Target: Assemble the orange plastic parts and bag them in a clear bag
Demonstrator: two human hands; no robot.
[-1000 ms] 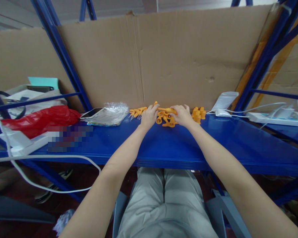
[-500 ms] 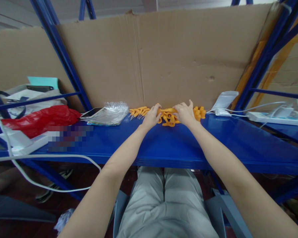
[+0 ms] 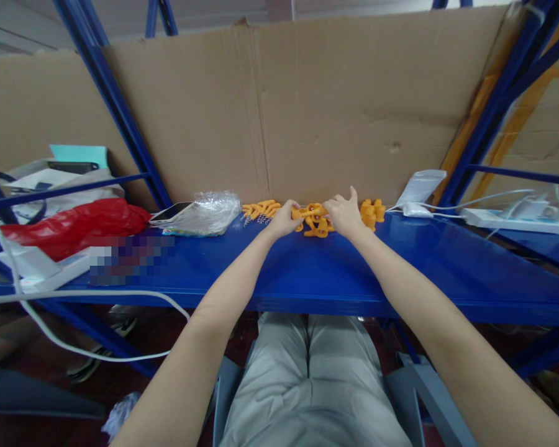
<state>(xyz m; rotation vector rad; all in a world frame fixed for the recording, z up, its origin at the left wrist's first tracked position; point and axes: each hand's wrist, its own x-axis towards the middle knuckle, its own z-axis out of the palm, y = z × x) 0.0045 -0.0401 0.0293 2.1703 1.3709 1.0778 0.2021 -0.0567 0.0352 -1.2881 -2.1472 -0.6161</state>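
Observation:
Both my arms reach to the back of a blue shelf (image 3: 307, 273). My left hand (image 3: 285, 218) and my right hand (image 3: 343, 214) meet over a cluster of small orange plastic pieces (image 3: 315, 221), fingers curled and pinching one orange piece between them. My right thumb sticks up. More orange pieces with small chains (image 3: 259, 210) lie left of my left hand. A group of upright orange pieces (image 3: 371, 212) stands right of my right hand.
A cardboard sheet (image 3: 307, 105) backs the shelf. A phone (image 3: 171, 212) and crumpled clear plastic (image 3: 210, 212) lie at left, beyond them a red bag (image 3: 74, 226). A white pouch (image 3: 419, 189), cables and a power strip (image 3: 503, 218) lie at right. Blue uprights frame both sides.
My hands have drawn closer together over the orange cluster. The long orange piece seen between them a second ago is now hidden under my fingers.

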